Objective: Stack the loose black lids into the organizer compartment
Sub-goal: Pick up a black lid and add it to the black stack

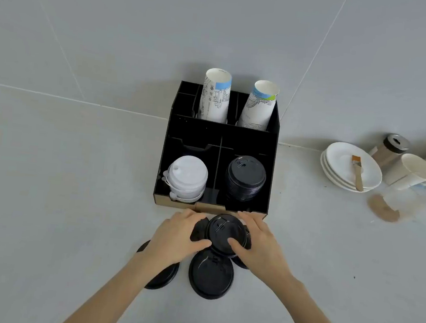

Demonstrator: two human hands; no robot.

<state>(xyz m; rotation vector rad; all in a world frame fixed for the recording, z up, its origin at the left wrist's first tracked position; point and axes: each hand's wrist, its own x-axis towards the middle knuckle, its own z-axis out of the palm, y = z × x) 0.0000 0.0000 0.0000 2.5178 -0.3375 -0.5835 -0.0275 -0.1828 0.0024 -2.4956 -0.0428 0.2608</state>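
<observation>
Both hands meet just in front of the organizer: the left hand [176,236] and the right hand [258,246] close from either side on a small stack of black lids [226,231], thumbs pressing its near edge and fingers curled round its far sides. The stack sits just above or on the tabletop [60,198]; which, I cannot tell. Forearms reach in from the bottom of the view, angled toward each other.

More loose black lids lie flat on the tabletop beneath and near the hands: one lid [209,278] between the wrists, another lid [162,276] partly hidden under the left forearm, and the edge of a third by the right wrist.

A black organizer [168,131] stands just beyond the hands. Its front right compartment holds a tall pile of black lids [246,180]. Its front left compartment holds a pile of white lids [187,178]. Two rear compartments each hold a printed paper cup, the left cup [215,96] upright and the right cup [259,106] leaning.

Well off to the right sit stacked white plates [336,163] with a small brush [357,171] lying on top, and beside them paper cups and a brown jar [390,149] with a dark cap.
</observation>
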